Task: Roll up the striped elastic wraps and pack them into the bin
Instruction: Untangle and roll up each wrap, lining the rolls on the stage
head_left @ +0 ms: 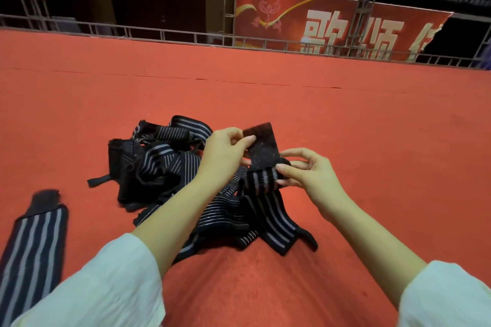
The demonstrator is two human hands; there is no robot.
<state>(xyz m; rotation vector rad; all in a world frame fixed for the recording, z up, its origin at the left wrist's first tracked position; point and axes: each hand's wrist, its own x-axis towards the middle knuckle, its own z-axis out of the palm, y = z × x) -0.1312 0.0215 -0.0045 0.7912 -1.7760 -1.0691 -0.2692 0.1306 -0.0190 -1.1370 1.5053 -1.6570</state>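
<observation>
A person's left hand (225,151) pinches the side edge of a dark fuzzy rectangular fastener patch (263,146) at the end of a black elastic wrap with grey stripes (261,179). The right hand (308,170) pinches the striped band just below the patch. From the grip the wrap hangs down to a red carpet (372,127). Left of the grip and below it lies a tangled pile of striped wraps (159,164). One flat striped wrap (32,241) lies well apart, farther left.

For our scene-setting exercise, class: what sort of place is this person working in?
Probably a stage or event hall: wide red carpet, metal truss railing at its far edge, red banner with large characters behind.
</observation>
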